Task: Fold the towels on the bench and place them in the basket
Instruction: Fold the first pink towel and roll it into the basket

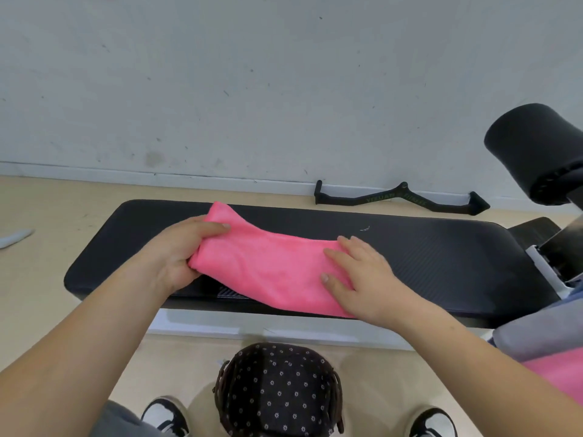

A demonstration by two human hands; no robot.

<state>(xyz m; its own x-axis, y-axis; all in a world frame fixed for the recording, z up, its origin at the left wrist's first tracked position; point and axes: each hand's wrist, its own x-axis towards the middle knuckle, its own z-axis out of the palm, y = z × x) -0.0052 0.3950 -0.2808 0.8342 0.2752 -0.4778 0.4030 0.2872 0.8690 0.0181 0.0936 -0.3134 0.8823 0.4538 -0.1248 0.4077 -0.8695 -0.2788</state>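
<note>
Pink towel [271, 266] lies lengthwise along the bench [441, 263], left hand [176, 253] gripping its left end, right hand [362, 279] spread flat on its right end.

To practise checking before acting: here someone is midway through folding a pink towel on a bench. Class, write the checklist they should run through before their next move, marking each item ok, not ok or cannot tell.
1. The left hand has a grip on the left end of the pink towel: ok.
2. The right hand lies flat on its right end: ok.
3. Towel rests on the bench: ok.
4. Towel smooth: not ok, bunched at the left end.
5. Hidden layers' edges line up: cannot tell.
6. The basket stands open on the floor between the shoes: ok.
</note>
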